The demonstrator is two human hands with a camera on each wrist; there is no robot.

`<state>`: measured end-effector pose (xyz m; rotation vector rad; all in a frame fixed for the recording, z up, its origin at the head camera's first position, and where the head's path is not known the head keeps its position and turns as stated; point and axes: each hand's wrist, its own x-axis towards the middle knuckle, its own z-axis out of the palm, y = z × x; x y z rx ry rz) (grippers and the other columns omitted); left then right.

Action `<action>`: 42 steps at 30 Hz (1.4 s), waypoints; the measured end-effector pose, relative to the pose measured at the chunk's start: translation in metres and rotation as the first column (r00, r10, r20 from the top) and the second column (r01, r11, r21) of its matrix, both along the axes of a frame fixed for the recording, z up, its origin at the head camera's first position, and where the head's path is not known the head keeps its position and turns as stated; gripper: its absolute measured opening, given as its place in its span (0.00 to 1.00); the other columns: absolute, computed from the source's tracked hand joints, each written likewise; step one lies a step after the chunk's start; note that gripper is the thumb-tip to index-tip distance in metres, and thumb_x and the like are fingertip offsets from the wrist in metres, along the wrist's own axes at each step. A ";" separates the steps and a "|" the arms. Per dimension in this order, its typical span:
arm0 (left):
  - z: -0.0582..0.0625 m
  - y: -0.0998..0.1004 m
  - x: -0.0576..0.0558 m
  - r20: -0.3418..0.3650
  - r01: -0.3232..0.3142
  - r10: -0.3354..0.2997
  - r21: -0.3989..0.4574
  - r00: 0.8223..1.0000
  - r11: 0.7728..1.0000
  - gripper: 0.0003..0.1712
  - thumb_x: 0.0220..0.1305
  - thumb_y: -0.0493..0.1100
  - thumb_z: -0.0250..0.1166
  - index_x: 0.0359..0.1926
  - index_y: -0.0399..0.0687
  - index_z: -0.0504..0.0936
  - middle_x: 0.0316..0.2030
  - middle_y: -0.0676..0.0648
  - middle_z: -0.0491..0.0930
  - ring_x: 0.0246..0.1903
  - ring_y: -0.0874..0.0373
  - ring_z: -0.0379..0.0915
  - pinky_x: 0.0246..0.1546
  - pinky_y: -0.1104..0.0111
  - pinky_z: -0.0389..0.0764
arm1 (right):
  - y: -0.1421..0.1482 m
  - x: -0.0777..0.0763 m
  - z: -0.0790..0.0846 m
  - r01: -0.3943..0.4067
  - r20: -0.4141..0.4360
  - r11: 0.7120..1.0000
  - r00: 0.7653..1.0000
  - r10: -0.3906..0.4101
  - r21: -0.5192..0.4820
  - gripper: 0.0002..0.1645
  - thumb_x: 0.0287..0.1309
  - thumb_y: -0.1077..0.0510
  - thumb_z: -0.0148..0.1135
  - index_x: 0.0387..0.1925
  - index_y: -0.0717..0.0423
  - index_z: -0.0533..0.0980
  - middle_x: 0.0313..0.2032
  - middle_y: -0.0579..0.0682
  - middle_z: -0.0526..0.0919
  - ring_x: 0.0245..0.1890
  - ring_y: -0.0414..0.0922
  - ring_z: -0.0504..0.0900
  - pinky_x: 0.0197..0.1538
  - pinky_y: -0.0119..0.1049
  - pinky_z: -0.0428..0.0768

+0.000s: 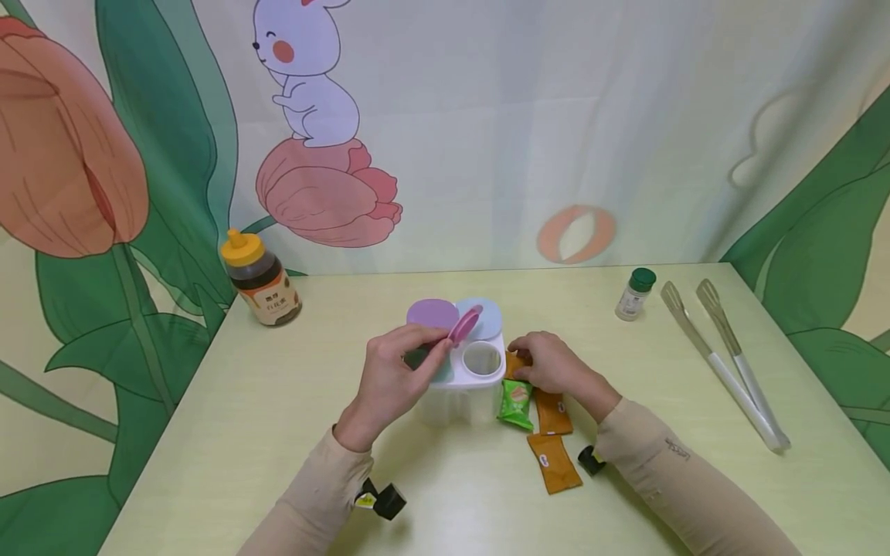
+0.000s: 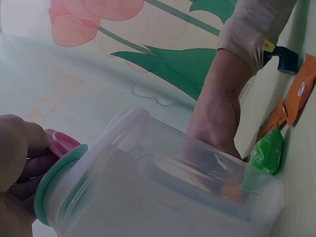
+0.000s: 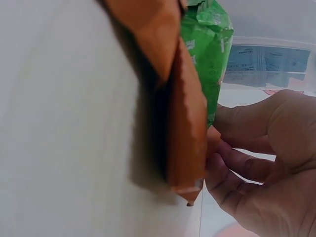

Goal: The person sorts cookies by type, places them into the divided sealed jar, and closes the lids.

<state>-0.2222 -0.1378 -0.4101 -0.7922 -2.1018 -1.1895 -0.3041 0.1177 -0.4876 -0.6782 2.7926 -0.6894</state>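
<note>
My left hand (image 1: 398,372) pinches a round pink lid (image 1: 466,325) between thumb and fingers, tilted up over a clear container (image 1: 459,405) with a white top. Beside that lid is an uncovered round opening (image 1: 482,360). Purple (image 1: 433,312) and light blue (image 1: 481,318) lids cover the far compartments; a green lid (image 2: 58,183) lies under my left fingers. At the container's right side, my right hand (image 1: 556,367) pinches an orange packet (image 1: 515,365), mostly hidden by the fingers. A green packet (image 1: 517,403) lies just in front. Blue packets (image 3: 266,61) show through the container wall.
Two more orange packets, one nearer (image 1: 554,463) and one behind it (image 1: 554,415), lie right of the container. A honey bottle (image 1: 264,284) stands far left. A green-capped shaker (image 1: 635,295) and metal tongs (image 1: 730,371) are at right. A printed curtain (image 1: 473,154) hangs behind the table.
</note>
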 end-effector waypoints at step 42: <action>0.001 0.000 0.001 0.037 0.001 -0.002 0.017 0.999 1.000 0.08 0.58 0.35 0.70 0.39 0.38 0.88 0.34 0.45 0.87 0.34 0.58 0.84 0.37 0.69 0.86 | 0.024 0.007 0.010 0.079 -0.066 0.981 0.994 -0.092 -0.180 0.10 0.53 0.62 0.67 0.39 0.56 0.78 0.32 0.49 0.83 0.34 0.45 0.80 0.37 0.36 0.82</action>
